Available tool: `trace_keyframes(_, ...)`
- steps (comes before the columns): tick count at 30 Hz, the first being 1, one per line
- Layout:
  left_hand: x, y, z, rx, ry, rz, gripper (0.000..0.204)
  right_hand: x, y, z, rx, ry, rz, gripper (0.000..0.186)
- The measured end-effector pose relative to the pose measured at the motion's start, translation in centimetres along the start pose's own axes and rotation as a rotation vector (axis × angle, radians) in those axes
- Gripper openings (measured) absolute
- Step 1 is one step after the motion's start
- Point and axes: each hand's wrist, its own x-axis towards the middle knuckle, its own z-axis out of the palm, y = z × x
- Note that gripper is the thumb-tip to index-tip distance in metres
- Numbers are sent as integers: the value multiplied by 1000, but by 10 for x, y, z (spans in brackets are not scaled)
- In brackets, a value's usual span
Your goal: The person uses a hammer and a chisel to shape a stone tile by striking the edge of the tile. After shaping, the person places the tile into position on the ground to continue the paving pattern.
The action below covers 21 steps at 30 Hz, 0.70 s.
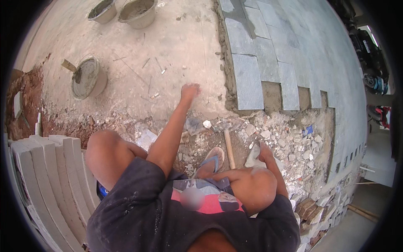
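Note:
My left hand [191, 90] is stretched out over the bare, dusty concrete [197, 59], its fingers blurred. My right hand [264, 151], low by my knee, holds a pale grey-white piece [253, 157] above the rubble [294, 143]. Between my hands a hammer with a wooden handle [229, 149] lies in the debris, beside my sandalled foot [210, 164]. Just beyond, to the right, is the stepped edge of laid grey stone tiles [249, 86], with wet mortar [273, 98] showing in the notches.
Three mortar buckets, one [90, 82] with a wooden-handled tool [68, 64] and two [135, 17] farther back, stand on the concrete. Stacked slabs [50, 180] flank me at left; broken pieces [308, 210] lie at lower right. Vehicles [371, 63] are at the far right.

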Motion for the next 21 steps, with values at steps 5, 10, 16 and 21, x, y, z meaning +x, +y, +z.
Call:
trace_keyframes(5,3,2,-10,58,21,32,21,-18,-15,4,-20,102,-44,94)
trace_keyframes(10,4,-8,-6,72,9,-2,19,-2,-9,28,6,160,-12,97)
trace_keyframes(16,0,-6,15,73,-27,85,24,-12,-14,0,-75,-19,-78,63)
trace_keyframes(21,5,3,7,279,16,192,23,-40,21,-12,-50,157,-185,42)
